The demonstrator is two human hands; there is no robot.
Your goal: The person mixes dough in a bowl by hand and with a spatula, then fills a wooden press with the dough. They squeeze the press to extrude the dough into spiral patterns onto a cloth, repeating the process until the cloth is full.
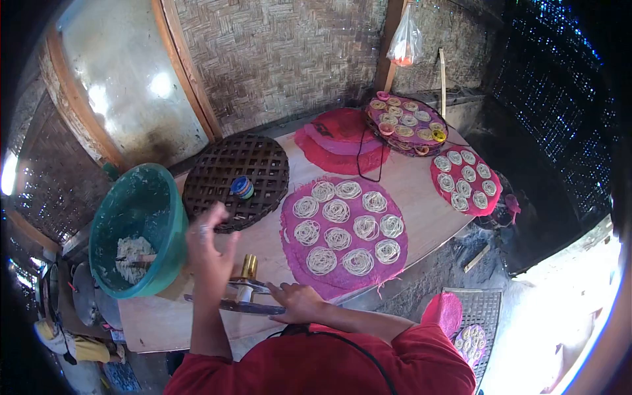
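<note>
My left hand [212,253] is raised over the table's left part with its fingers spread and nothing in them. My right hand [294,301] is wrapped round the right end of a dark two-bar press [247,307] near the table's front edge. A brass-coloured cylinder [249,266] stands just behind the press. To the right lies a round purple cloth [338,219] with several coiled nests of pale noodle-like strands [336,211]. On the left, a green basin [172,247] holds whitish dough [133,258] with a utensil stuck in it.
A dark woven round tray [210,164] carries a small blue container [242,187]. Red cloths [342,135] lie at the back. Farther right are a tray of nests [407,123] and a red cloth with nests [465,182]. A plastic bag [405,41] hangs above.
</note>
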